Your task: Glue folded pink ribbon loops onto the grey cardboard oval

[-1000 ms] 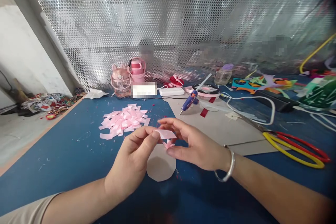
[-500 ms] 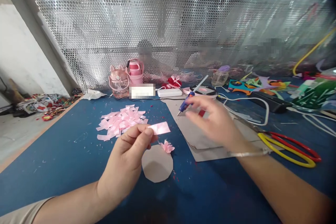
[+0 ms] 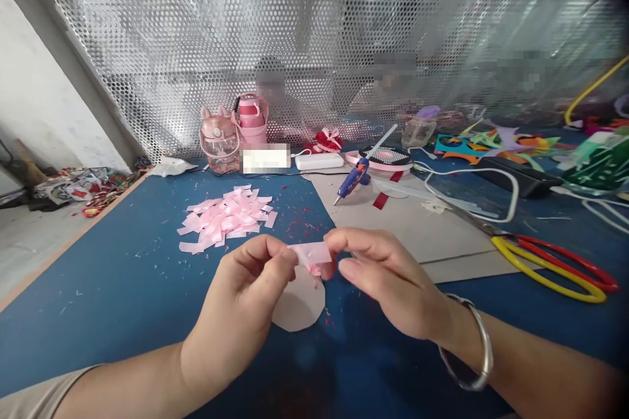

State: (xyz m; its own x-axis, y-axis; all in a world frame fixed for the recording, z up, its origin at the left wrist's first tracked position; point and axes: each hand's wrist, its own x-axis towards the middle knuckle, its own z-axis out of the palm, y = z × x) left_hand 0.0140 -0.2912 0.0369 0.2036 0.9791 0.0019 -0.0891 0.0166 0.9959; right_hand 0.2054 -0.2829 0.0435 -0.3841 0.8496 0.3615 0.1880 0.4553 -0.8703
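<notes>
Between the thumb and fingers of my left hand (image 3: 246, 301) is a short piece of pink ribbon (image 3: 312, 253), held flat above the table with a small shiny spot on it. My right hand (image 3: 393, 281) is at the ribbon's right end, its fingertips touching or very close to it, its thumb apart. Below lies a round cardboard disc (image 3: 299, 304), partly covered by my left hand. A pink folded-ribbon petal cluster (image 3: 314, 270) at the disc's top edge is mostly hidden behind the ribbon. The blue glue gun (image 3: 352, 182) rests nozzle down on the cardboard sheet (image 3: 417, 222).
A heap of pink ribbon pieces (image 3: 228, 219) lies on the blue table (image 3: 122, 288) to the left. Scissors with red and yellow handles (image 3: 550, 268) lie at right. Pink bottles (image 3: 219, 141), a white power bank (image 3: 319, 162) and cables (image 3: 511, 183) are along the back.
My right hand has let go of the glue gun, now resting on the cardboard, and moved down-left to the ribbon's end. The view has tilted down slightly.
</notes>
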